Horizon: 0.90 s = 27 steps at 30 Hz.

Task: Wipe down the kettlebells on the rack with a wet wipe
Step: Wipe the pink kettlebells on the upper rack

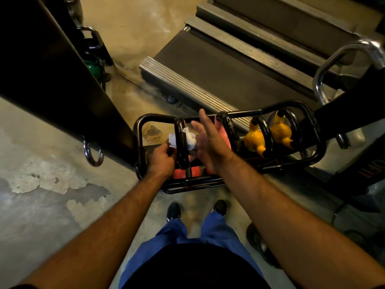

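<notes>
A low black tubular rack [320,142] holds kettlebells. An orange kettlebell [178,173] with a black handle [180,142] stands at its left end. A white wet wipe [190,139] is draped through and around that handle. My left hand [161,158] pinches the wipe's left end beside the handle. My right hand [208,142] is open with straight fingers, its palm against the wipe's right side. A second orange kettlebell [226,134] shows behind my right hand. Two yellow kettlebells [255,139] [281,132] stand further right.
A treadmill deck [229,65] with a ribbed metal side rail lies behind the rack. A dark slanted machine frame [52,80] with a hanging metal ring [93,155] stands at left, a green kettlebell [92,66] behind it. A chrome handle [337,59] rises at right. My shoes [174,211] stand close to the rack.
</notes>
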Available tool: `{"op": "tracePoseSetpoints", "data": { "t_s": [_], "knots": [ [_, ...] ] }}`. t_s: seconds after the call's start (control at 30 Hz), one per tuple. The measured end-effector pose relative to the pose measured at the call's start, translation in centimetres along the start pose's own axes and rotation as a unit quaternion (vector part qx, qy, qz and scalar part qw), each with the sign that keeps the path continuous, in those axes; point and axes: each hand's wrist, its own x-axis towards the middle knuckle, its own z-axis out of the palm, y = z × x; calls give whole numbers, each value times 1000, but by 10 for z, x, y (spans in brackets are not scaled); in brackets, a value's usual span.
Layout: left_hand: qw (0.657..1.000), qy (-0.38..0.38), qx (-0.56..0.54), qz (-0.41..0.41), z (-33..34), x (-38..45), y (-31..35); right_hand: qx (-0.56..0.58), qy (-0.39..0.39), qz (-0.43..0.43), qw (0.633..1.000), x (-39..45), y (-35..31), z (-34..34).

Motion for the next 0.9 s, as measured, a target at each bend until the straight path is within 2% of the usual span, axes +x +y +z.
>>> {"op": "tracePoseSetpoints", "data": {
  "t_s": [0.17,0.23,0.4,0.57,0.7,0.83,0.9],
  "knots": [
    [1000,-4,-8,10,4,0,8,103,36,-14,994,16,-24,17],
    [1000,-3,4,5,3,2,5,73,41,-12,996,13,-21,22],
    [1000,2,-2,-20,2,4,-4,-108,34,-33,993,-6,3,8],
    [1000,16,-17,6,5,3,-6,-116,-38,-44,991,-3,22,-16],
    [999,-12,-40,10,5,5,-5,-137,-49,14,989,-1,19,-29],
    [999,-14,-34,14,3,7,-5,-149,22,33,988,-6,6,-27],
    [999,-11,-18,24,3,7,-7,-144,29,75,986,-4,1,-28]
  ]
}}
